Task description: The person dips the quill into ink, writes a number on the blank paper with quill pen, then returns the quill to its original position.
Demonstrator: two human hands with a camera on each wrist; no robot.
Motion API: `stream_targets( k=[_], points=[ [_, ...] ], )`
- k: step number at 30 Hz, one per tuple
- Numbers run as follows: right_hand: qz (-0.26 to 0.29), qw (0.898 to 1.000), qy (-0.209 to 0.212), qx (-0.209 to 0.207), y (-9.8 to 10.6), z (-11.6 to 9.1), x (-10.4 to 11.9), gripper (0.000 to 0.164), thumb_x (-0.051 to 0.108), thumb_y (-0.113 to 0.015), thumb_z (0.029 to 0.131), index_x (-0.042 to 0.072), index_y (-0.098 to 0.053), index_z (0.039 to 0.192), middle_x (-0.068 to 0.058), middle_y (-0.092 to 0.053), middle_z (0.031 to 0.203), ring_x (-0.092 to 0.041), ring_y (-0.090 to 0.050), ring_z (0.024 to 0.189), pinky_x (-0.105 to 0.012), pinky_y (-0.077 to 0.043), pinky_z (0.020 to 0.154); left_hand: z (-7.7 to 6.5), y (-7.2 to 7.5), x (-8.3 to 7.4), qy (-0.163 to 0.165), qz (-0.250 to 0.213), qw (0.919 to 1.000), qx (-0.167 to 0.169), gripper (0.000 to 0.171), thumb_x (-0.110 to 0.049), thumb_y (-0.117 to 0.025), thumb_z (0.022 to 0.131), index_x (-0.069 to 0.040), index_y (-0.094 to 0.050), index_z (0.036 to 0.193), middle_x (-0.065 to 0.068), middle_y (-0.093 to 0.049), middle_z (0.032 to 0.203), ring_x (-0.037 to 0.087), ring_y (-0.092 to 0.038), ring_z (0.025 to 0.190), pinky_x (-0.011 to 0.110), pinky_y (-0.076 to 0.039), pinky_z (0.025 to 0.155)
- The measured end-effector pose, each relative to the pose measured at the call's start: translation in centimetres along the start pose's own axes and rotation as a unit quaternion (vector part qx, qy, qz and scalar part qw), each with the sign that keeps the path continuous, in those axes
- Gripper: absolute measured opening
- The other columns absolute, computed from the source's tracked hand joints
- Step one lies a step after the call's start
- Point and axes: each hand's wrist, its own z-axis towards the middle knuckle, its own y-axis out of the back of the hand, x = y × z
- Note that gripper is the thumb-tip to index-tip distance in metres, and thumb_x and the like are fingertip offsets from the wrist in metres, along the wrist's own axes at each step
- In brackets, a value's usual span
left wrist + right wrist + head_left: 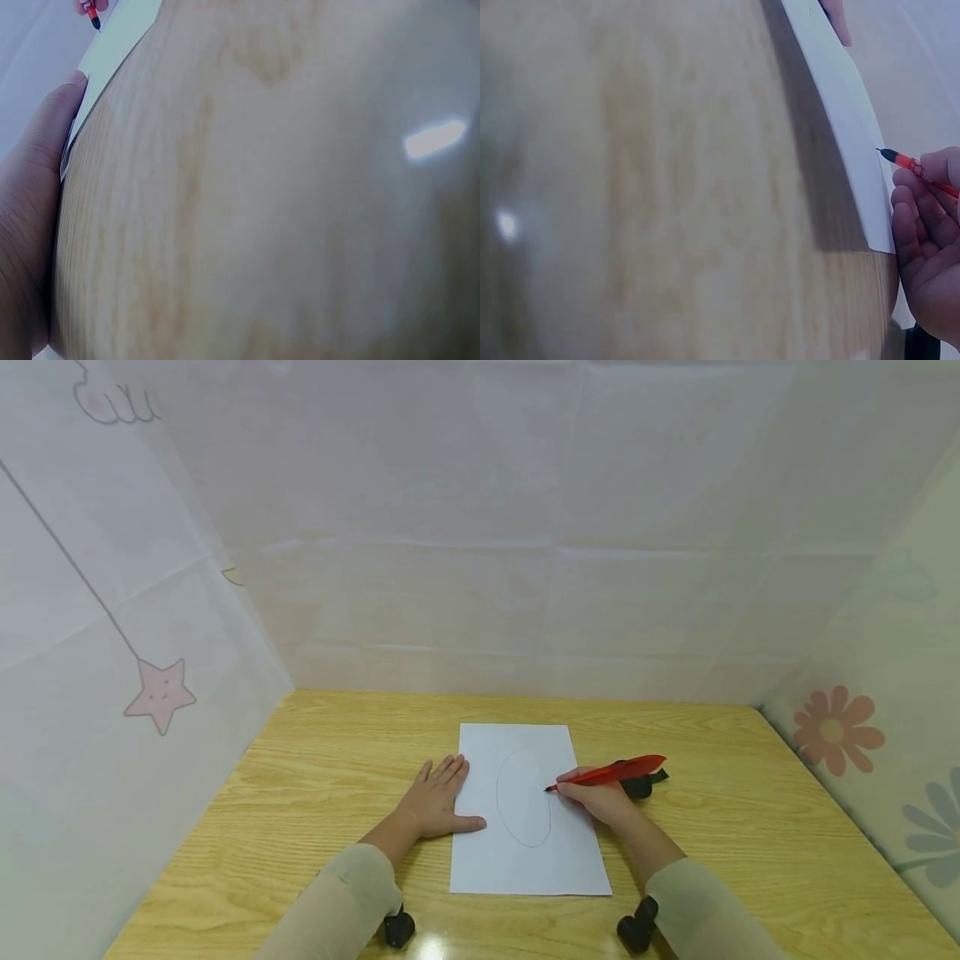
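Note:
A white sheet of paper (480,868) lies on the wooden table, bearing a thin, tall oval line that looks open at the upper right. Flat on the sheet's left edge rests my left hand (435,802), fingers spread and thumb on the paper. My right hand (600,797) pinches a red feather pen (626,769) near its dark tip, at the oval's right side. In the right wrist view the pen (905,160) sits between thumb and forefinger, its tip at the paper (840,112). The left wrist view shows the left thumb (56,112) along the paper's edge.
The table (315,777) has a yellow wood grain. A pale cloth wall (525,610) rises behind it, with printed cloth on both sides. Black wrist straps and mounts (637,927) sit on both arms.

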Motion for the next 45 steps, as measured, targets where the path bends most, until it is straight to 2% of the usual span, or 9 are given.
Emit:
stream_targets(
  k=[5,18,32,45],
  points=[
    [-0.002,1.000,0.004,-0.002,-0.1,0.3,0.1,0.025,0.026,-0.070,0.089,0.011,-0.073,0.110,-0.003,-0.071,0.106,-0.020,-0.057,0.101,-0.025,-0.043,0.077,0.1,0.1,-0.1,0.004,0.000,1.0000,0.003,0.111,-0.081,-0.046,0.081,-0.009,-0.014,0.158,0.006,-0.010,0.166,0.022,-0.007,0.155,0.051,-0.003,0.124],
    [0.019,1.000,-0.007,-0.008,-0.6,0.7,0.5,0.024,0.027,-0.072,0.088,0.011,-0.073,0.106,-0.003,-0.071,0.101,-0.020,-0.056,0.097,-0.024,-0.044,0.076,-0.1,0.5,-0.4,0.009,0.020,0.9998,0.004,0.110,-0.083,-0.043,0.081,-0.010,-0.015,0.158,0.004,-0.012,0.166,0.021,-0.009,0.154,0.051,-0.005,0.124],
    [0.012,1.000,-0.010,-0.007,-0.9,1.1,0.7,0.025,0.028,-0.071,0.088,0.013,-0.073,0.108,-0.004,-0.071,0.107,-0.022,-0.056,0.103,-0.026,-0.044,0.079,0.0,0.4,-0.4,0.008,0.021,0.9997,0.002,0.110,-0.083,-0.043,0.081,-0.010,-0.015,0.158,0.005,-0.012,0.166,0.022,-0.009,0.154,0.051,-0.005,0.124],
    [0.032,0.999,0.009,-0.007,-1.4,1.1,1.3,0.026,0.022,-0.073,0.087,0.007,-0.073,0.108,-0.002,-0.072,0.098,-0.019,-0.056,0.092,-0.024,-0.045,0.072,-0.1,0.4,-0.4,0.008,0.024,0.9997,0.002,0.110,-0.083,-0.043,0.081,-0.009,-0.015,0.158,0.006,-0.013,0.166,0.022,-0.010,0.154,0.051,-0.007,0.124]
  ],
)
